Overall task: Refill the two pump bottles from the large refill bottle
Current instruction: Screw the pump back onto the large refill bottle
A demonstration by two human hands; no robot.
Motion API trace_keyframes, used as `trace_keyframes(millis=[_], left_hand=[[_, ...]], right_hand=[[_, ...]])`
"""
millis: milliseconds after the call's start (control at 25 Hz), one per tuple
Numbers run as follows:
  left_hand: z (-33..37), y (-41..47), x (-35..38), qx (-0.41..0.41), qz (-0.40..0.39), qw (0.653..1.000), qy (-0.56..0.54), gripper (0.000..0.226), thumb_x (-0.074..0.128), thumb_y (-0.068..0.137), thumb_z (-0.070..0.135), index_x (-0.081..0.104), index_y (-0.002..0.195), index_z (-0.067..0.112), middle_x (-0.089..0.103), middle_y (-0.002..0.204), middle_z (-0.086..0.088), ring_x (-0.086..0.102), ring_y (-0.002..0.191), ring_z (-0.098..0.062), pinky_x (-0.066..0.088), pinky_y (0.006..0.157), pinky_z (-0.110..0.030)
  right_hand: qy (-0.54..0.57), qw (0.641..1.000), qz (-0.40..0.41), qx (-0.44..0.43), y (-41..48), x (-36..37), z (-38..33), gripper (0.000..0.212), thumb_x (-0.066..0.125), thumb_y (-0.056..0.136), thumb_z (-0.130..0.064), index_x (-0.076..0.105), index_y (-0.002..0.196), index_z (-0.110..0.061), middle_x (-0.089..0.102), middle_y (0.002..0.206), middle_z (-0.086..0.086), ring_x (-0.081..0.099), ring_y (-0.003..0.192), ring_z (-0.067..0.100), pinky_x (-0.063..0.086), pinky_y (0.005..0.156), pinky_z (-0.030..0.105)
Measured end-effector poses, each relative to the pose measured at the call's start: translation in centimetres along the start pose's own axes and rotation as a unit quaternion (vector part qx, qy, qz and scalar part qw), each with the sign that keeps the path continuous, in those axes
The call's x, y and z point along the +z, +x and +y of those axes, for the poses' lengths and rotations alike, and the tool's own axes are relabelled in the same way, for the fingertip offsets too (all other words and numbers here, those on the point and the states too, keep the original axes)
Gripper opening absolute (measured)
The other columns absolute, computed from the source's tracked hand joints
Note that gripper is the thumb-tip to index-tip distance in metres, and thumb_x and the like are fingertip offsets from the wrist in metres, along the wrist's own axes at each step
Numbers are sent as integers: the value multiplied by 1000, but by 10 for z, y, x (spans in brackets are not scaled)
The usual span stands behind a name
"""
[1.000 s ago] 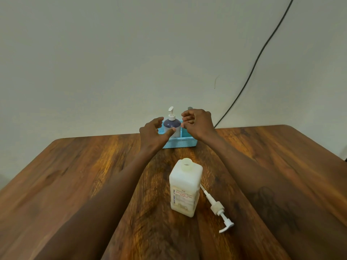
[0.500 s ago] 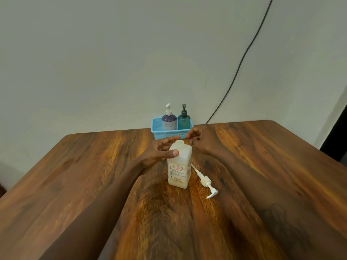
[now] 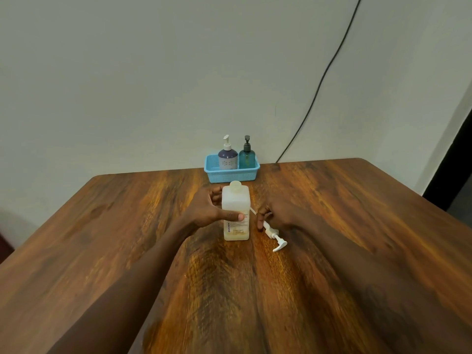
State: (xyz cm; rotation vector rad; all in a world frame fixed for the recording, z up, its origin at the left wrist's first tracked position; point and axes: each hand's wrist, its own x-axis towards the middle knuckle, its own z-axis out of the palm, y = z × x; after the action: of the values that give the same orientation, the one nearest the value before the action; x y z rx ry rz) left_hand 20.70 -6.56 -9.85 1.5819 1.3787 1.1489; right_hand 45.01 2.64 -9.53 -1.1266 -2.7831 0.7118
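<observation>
The large translucent refill bottle (image 3: 236,203) stands open-necked at mid-table. My left hand (image 3: 206,211) grips it from the left, thumb across the label. Its white pump (image 3: 277,241) lies on the wood just right of the bottle. My right hand (image 3: 279,213) is lowered over the pump's stem, with curled fingertips pinching it near the collar. A purple pump bottle (image 3: 227,157) with a white head and a teal pump bottle (image 3: 247,157) with a dark head stand capped in a blue basket (image 3: 229,176) against the wall.
The wooden table (image 3: 357,213) runs to the wall behind the basket. Its right edge drops off near a dark doorway (image 3: 457,162). A black cable (image 3: 319,83) hangs down the wall to the table's back edge.
Both hands drew back from the basket's bottles. The left took hold of the refill bottle; the right dropped from beside the bottle's neck onto the loose pump.
</observation>
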Motion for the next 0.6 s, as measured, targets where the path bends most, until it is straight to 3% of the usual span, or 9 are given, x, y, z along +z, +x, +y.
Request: trace_keyframes(millis=[120, 200, 360, 440, 600], left_hand=[[1, -5, 1, 9, 31, 999, 0, 75, 99, 60, 30, 63, 126, 35, 76, 119, 12, 74, 108, -9, 64, 82, -31], [2, -9, 3, 17, 47, 999, 10, 72, 100, 61, 29, 62, 122, 42, 75, 118, 17, 73, 106, -5, 63, 77, -25], [4, -14, 6, 13, 87, 995, 47, 76, 99, 59, 37, 62, 125, 41, 74, 117, 18, 73, 104, -2, 64, 82, -29], [5, -19, 6, 9, 108, 992, 57, 76, 99, 59, 39, 60, 125, 41, 71, 118, 20, 71, 104, -2, 64, 80, -27], [17, -30, -1, 12, 159, 986, 54, 79, 99, 53, 49, 57, 120, 46, 65, 106, 32, 66, 92, 14, 55, 64, -11]], right_hand=[[-55, 996, -65, -24, -4, 1, -2, 43, 63, 83, 14, 81, 101, -20, 69, 131, -4, 58, 126, 13, 50, 108, 36], [-85, 992, -91, -33, -6, 2, -3, 47, 64, 83, 13, 80, 106, -25, 60, 146, -7, 49, 136, 13, 45, 109, 33], [-111, 986, -108, -55, -5, 4, -8, 47, 71, 85, 7, 76, 119, -27, 58, 150, -3, 50, 139, 21, 46, 112, 38], [-105, 990, -70, -56, -5, 5, -14, 46, 71, 87, 3, 75, 124, -25, 63, 144, -2, 55, 132, 20, 48, 109, 37], [-34, 991, 103, -82, -6, -3, -25, 37, 76, 87, -5, 77, 119, -25, 72, 128, -3, 61, 115, 13, 46, 94, 27]])
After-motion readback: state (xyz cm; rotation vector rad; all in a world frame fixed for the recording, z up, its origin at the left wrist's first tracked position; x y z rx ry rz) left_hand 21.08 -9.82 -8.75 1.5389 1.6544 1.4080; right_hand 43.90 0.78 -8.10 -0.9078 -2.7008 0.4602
